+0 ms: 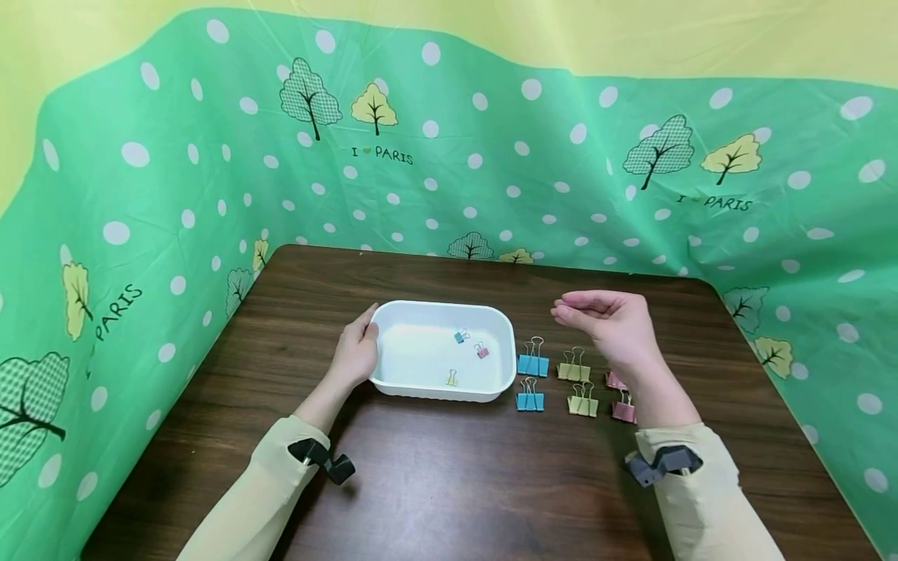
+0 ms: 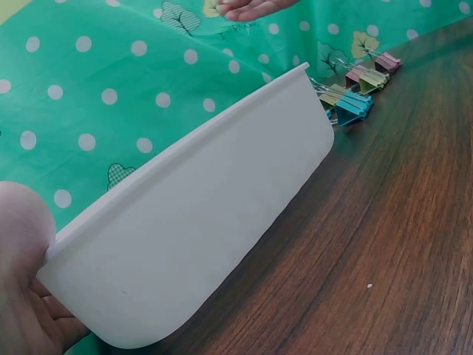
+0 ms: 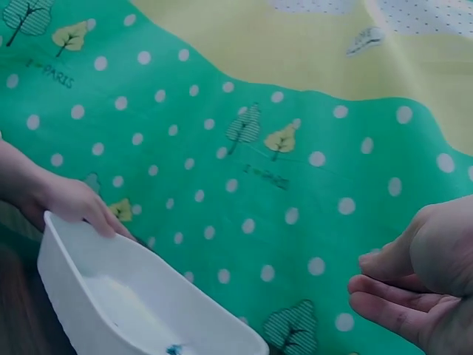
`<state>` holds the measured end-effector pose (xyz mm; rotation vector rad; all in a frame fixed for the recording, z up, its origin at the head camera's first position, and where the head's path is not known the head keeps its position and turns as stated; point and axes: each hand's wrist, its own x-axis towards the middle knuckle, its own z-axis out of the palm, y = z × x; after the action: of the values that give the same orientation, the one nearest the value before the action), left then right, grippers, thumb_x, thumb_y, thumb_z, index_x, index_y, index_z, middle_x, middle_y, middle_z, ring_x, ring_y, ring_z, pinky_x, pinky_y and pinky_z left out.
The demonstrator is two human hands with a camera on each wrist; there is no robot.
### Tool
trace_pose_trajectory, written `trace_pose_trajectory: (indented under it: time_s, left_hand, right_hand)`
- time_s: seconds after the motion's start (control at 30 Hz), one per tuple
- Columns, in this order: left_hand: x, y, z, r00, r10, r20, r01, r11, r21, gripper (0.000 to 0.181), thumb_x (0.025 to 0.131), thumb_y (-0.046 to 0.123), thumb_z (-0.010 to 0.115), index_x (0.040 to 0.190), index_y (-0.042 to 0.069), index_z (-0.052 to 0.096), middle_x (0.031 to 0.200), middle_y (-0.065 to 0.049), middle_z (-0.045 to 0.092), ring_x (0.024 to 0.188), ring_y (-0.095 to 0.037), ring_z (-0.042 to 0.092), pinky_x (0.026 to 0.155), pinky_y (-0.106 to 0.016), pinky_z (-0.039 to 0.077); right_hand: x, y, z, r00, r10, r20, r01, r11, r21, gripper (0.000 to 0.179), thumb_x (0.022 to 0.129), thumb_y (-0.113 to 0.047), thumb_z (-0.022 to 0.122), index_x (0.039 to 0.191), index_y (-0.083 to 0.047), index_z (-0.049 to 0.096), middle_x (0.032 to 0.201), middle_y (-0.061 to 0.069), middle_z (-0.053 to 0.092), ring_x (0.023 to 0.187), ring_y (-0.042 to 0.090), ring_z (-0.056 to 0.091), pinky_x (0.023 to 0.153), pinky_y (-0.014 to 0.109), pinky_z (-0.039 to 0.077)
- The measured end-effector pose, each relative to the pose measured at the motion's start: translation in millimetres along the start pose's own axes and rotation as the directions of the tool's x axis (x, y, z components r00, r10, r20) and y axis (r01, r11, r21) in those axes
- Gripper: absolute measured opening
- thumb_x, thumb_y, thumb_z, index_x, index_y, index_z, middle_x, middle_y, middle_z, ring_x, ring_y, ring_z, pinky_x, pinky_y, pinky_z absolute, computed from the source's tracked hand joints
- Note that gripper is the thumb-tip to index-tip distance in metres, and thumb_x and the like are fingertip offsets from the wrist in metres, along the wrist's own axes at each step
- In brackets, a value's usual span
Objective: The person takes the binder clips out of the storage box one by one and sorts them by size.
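Observation:
With thumb over the rim and fingers beneath it, my left hand point(image 1: 356, 349) grips the left end of a white plastic tray point(image 1: 414, 389). Inside the tray lie three small binder clips: a blue one point(image 1: 460, 336), a pink one point(image 1: 482, 351) and a yellow one point(image 1: 452, 378). To the right, my right hand point(image 1: 610, 323) hovers above the table with loosely bent fingers and nothing between them. Below it are larger binder clips in two rows: blue point(image 1: 533, 365), yellow point(image 1: 574, 371) and pink point(image 1: 624, 411). My right forearm partly covers the pink ones.
The dark wooden table point(image 1: 435, 475) carries everything. A green and yellow curtain point(image 1: 477, 164) with trees and white dots hangs around its back and sides. The blue clips stand close to the tray's right end.

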<state>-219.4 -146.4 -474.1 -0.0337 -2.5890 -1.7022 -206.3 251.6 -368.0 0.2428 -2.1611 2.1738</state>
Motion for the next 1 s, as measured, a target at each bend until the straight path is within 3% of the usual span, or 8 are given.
trace_pose_trajectory:
  time_s: [0.2,0.4,0.67,1.0]
  left_hand:
    - [0.5,-0.4,1.4,1.0,-0.003,-0.003,0.003,1.0,-0.007,0.052,0.112,0.013,0.037,0.162,0.0,0.039,0.162,-0.019,0.044,0.15,-0.034,0.038,0.123,-0.051,0.03]
    - [0.3,0.7,1.5,1.0,-0.003,-0.007,0.002,1.0,-0.004,0.051,0.112,0.013,0.037,0.162,0.001,0.04,0.162,-0.019,0.045,0.15,-0.034,0.039,0.123,-0.051,0.03]
    - [-0.8,0.5,1.1,1.0,0.003,-0.009,-0.003,1.0,0.003,0.051,0.112,0.012,0.037,0.162,-0.001,0.039,0.162,-0.019,0.043,0.15,-0.034,0.038,0.123,-0.051,0.03]
    - [-1.1,-1.0,1.3,1.0,0.003,-0.009,-0.003,1.0,-0.001,0.051,0.113,0.014,0.037,0.162,0.0,0.039,0.162,-0.019,0.043,0.15,-0.034,0.038,0.122,-0.053,0.032]
  right_hand:
    - [7.9,9,27,0.999,0.028,-0.015,-0.029,0.994,-0.104,0.029,0.091,0.006,0.079,0.117,0.017,0.071,0.102,0.017,0.079,0.09,0.019,0.079,0.084,0.032,0.062]
    - [14.9,17,58,0.996,0.086,-0.011,-0.085,0.962,-0.26,0.026,0.092,-0.001,0.082,0.115,0.008,0.076,0.108,0.021,0.077,0.093,0.022,0.078,0.083,0.034,0.063]
    - [25.2,34,96,0.992,0.129,0.002,-0.121,0.933,-0.34,0.018,0.092,-0.004,0.082,0.109,0.003,0.08,0.102,0.015,0.079,0.094,0.025,0.077,0.082,0.032,0.062]
    - [35.1,56,125,0.995,0.096,0.019,-0.07,0.831,-0.552,0.012,0.094,-0.006,0.081,0.104,-0.002,0.082,0.094,0.008,0.078,0.088,0.022,0.074,0.08,0.037,0.061]
